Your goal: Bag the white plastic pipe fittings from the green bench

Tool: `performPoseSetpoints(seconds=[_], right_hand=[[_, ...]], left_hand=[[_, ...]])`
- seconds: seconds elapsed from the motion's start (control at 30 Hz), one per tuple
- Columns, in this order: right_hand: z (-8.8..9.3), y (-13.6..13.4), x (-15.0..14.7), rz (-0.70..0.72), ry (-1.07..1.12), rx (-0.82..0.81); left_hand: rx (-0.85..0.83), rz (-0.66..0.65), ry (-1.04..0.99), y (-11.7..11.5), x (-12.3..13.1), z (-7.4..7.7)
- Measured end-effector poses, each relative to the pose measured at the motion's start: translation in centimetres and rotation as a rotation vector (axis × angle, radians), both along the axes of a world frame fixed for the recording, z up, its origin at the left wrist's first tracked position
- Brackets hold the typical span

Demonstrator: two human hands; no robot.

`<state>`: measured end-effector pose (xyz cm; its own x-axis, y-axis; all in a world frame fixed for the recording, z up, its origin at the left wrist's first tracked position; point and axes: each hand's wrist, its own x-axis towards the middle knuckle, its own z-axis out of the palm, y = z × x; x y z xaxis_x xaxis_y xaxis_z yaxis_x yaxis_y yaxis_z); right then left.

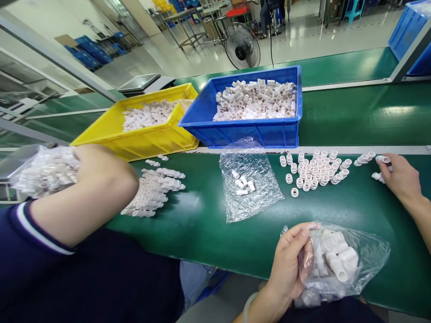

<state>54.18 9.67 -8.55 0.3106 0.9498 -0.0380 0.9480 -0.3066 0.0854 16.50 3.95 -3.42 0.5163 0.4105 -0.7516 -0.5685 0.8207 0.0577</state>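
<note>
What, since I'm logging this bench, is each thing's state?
Left hand: gripping clear bag
Right hand: closed on fittings
Clear bag: partly filled
Flat bag: lying spread out
Blue bin: open, filled
Yellow bin: open, partly filled
Loose fittings: clustered, mostly upright
Fan: whether spinning, unclear

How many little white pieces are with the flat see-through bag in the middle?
5: one piece nearest the top of the flat bag, two close together below it, one farthest right, one lowest. Another could be hidden underneath.
</note>
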Motion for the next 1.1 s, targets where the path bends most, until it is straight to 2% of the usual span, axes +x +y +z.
performPoseSetpoints(seconds=[0.1, 0.17, 0.27, 0.3, 0.33, 0.37, 0.4, 0.47, 0.5, 0.53, 0.57, 0.63, 0.67, 0.7, 0.77, 0.83, 0.9, 1.0, 1.1], right_hand=[[0.8, -0.1, 0.0, -0.116, 0.05, 0.15], [2.2, -0.3, -1.0, -0.195, 0.082, 0.256], [5.6, -1.5, -5.1, -0.242, 0.257, 0.38], [6.9, -2.1, -7.1, -0.241, 0.405, 0.422], [8.3, -2.8, -9.3, -0.227, 0.507, 0.39], [9.5, -3.5, -11.5, -0.173, 0.53, 0.307], [10.5, -4.1, -13.6, -0.024, 0.55, 0.236], [11.9, -5.0, -16.6, 0.372, 0.72, -0.077], [12.2, -5.2, -17.2, 0.516, 0.773, -0.189], [12.2, -5.4, -17.3, 0.591, 0.799, -0.25], [11.9, -5.5, -16.7, 0.591, 0.777, -0.236], [10.6, -6.1, -14.2, 0.461, 0.604, -0.101], [9.5, -6.7, -12.5, 0.391, 0.488, -0.044], [8.3, -7.4, -10.8, 0.345, 0.365, -0.061], [5.7, -9.2, -7.9, 0.386, 0.222, -0.18], [3.4, -11.0, -6.1, 0.412, 0.164, -0.228], [1.9, -11.5, -5.0, 0.322, 0.196, -0.192], [1.2, -8.7, -3.2, 0.122, 0.253, -0.089], [1.1, -3.2, -0.7, 0.047, 0.324, -0.071]], left_hand=[[0.007, 0.009, 0.001, 0.0, 0.0, -0.1], [0.012, 0.009, -0.007, 0.0, -0.1, -0.1], [0.018, 0.015, -0.007, 0.0, 0.0, -0.1], [0.02, 0.015, -0.002, 0.0, 0.0, -0.1], [0.021, 0.012, 0.001, 0.1, 0.1, -0.1], [0.023, 0.009, 0.005, 0.1, 0.1, -0.1], [0.025, 0.006, 0.008, 0.2, 0.2, 0.0], [0.025, 0.012, 0.02, 0.3, 0.2, 0.1], [0.021, 0.024, 0.032, 0.4, 0.2, 0.1], [0.016, 0.032, 0.045, 0.4, 0.2, 0.1], [0.009, 0.04, 0.059, 0.4, 0.1, 0.2], [-0.003, 0.049, 0.084, 0.5, -0.1, 0.2], [-0.01, 0.047, 0.089, 0.4, -0.2, 0.2], [-0.017, 0.046, 0.092, 0.4, -0.2, 0.2], [-0.031, 0.043, 0.085, 0.4, -0.3, 0.2], [-0.03, 0.033, 0.068, 0.4, -0.2, 0.2], [-0.009, 0.02, 0.054, 0.5, -0.1, 0.1], [0.033, 0.008, 0.039, 0.4, 0.1, 0.1], [0.058, 0.002, 0.047, 0.0, 0.0, 0.1]])
